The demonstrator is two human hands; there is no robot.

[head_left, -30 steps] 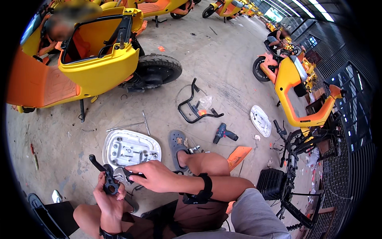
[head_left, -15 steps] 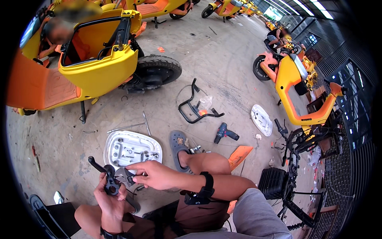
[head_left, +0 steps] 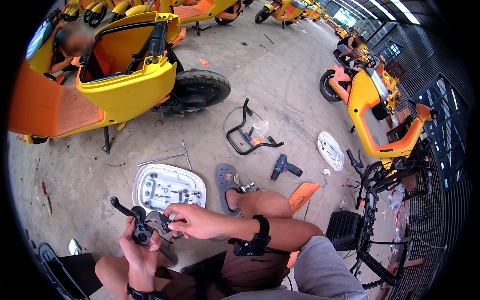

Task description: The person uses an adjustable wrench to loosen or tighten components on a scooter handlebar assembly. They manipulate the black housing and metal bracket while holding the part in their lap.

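A black brake lever with its clamp [head_left: 142,234] is gripped in my left hand [head_left: 137,252], its lever arm pointing up and to the left. My right hand [head_left: 191,220] closes its fingers on a grey metal tool that looks like an adjustable wrench [head_left: 157,221]. The wrench's head meets the side of the brake lever; most of its handle is hidden. Just beyond my hands lies a white tray-like shell [head_left: 196,175] with bolts, washers and small metal parts in it.
Around me on the concrete lie a T-handle wrench [head_left: 186,155], a black tube frame [head_left: 235,145], a cordless drill [head_left: 286,167], an orange panel [head_left: 303,196] and another white shell [head_left: 330,150]. A yellow scooter [head_left: 130,95] stands far left; a stripped frame [head_left: 367,225] stands right. Two other people are nearby.
The whole view has shifted very slightly. My hands keep nearly the same hold, the wrench still against the brake lever; at the far left, the other person's head has moved a little.
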